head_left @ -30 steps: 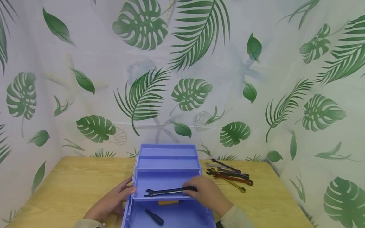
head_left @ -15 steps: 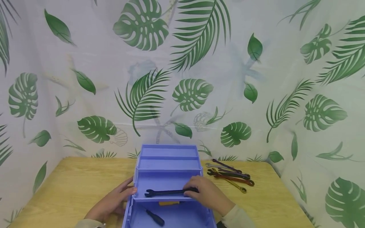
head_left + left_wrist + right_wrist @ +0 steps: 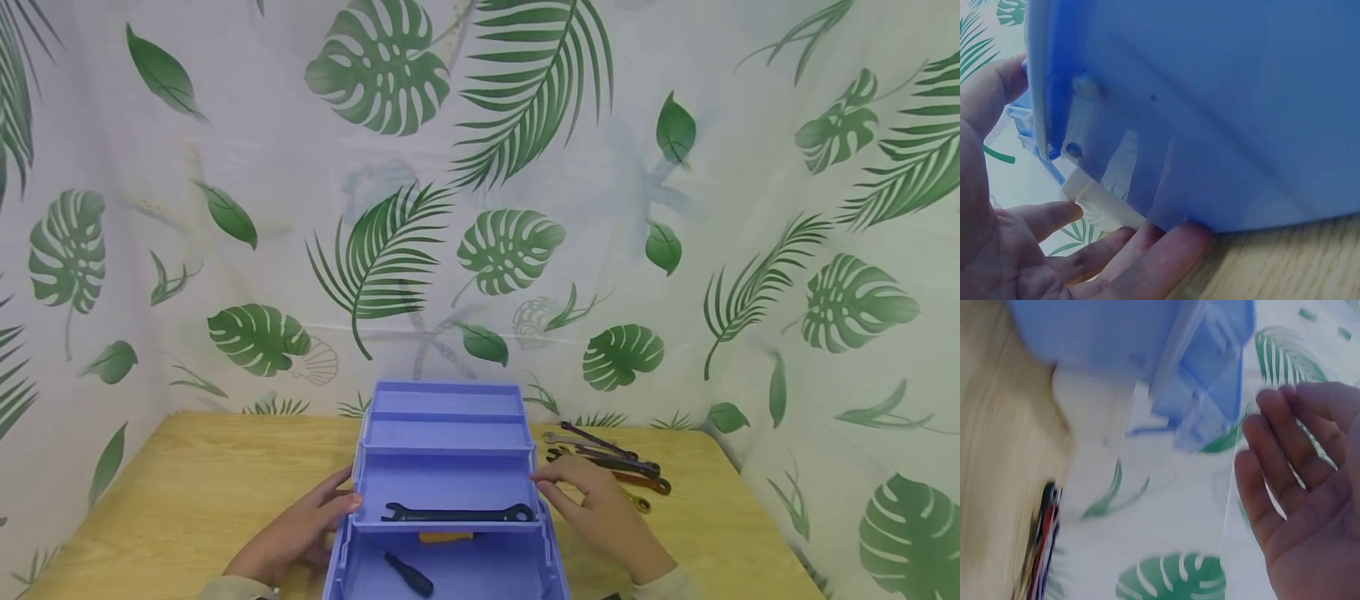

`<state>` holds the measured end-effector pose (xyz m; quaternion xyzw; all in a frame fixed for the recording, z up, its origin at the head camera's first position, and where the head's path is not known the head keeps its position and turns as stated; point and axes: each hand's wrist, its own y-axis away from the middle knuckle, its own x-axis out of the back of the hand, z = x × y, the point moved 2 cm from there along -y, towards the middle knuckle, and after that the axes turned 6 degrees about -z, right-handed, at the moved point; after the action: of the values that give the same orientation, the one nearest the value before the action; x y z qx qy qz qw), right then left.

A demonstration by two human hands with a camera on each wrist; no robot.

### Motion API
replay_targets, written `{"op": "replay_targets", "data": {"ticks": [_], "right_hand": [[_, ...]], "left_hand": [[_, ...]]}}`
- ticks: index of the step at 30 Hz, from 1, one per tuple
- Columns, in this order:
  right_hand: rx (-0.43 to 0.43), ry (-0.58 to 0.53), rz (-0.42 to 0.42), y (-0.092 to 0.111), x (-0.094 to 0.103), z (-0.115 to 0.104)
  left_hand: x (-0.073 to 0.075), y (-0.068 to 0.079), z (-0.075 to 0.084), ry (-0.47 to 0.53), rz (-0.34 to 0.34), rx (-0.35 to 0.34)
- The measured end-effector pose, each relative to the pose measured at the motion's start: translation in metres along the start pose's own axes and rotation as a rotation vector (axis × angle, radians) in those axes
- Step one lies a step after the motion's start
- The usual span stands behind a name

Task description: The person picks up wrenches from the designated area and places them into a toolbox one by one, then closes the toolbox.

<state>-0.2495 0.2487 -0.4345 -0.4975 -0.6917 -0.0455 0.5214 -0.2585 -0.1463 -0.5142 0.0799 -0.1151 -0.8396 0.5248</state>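
Note:
A blue cantilever toolbox (image 3: pixel 480 575) stands open on the table with its tiers raised. My left hand (image 3: pixel 303 529) holds its left side, the thumb at the tray edge. In the left wrist view, several fingers (image 3: pixel 1147 259) spread along the side wall and the white handle (image 3: pixel 1107 203). A black combination wrench (image 3: pixel 457 513) lies along the front of the lowest raised tray (image 3: pixel 442 475). My right hand (image 3: pixel 600 508) is just right of that tray, fingers bent loosely and holding nothing; the right wrist view shows its palm (image 3: pixel 1310 537) bare.
A screwdriver (image 3: pixel 408 573) with a dark handle lies in the toolbox's bottom, near an orange-yellow piece (image 3: pixel 445 537) partly under the tray. Several wrenches (image 3: pixel 622 463) are heaped on the wooden table (image 3: pixel 247 467) at the right, partly behind my right hand. A leaf-patterned curtain hangs behind.
My right hand has let go of the black wrench and moved right, off the tray. The wrench now lies level in the tray. My left hand stays on the toolbox.

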Motion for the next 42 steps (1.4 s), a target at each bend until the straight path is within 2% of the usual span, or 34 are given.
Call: {"op": "replay_targets", "data": {"ticks": [5,10,24,32,42], "right_hand": [[0.025,0.25,0.124,0.006,0.014,0.007],[0.03,0.346,0.145,0.008,0.016,0.014],[-0.046,0.381,0.088,0.008,0.008,0.02],[-0.132,0.383,0.068,0.01,0.006,0.02],[-0.183,0.391,0.057,0.01,0.001,0.019]], "left_hand": [[0.001,-0.001,-0.001,0.01,-0.012,-0.01],[0.0,0.0,-0.001,0.004,-0.013,-0.014],[0.002,-0.002,-0.004,-0.002,-0.009,0.007],[0.002,-0.002,-0.003,0.005,-0.027,-0.013],[0.001,-0.002,-0.002,0.011,-0.028,-0.012]]}}
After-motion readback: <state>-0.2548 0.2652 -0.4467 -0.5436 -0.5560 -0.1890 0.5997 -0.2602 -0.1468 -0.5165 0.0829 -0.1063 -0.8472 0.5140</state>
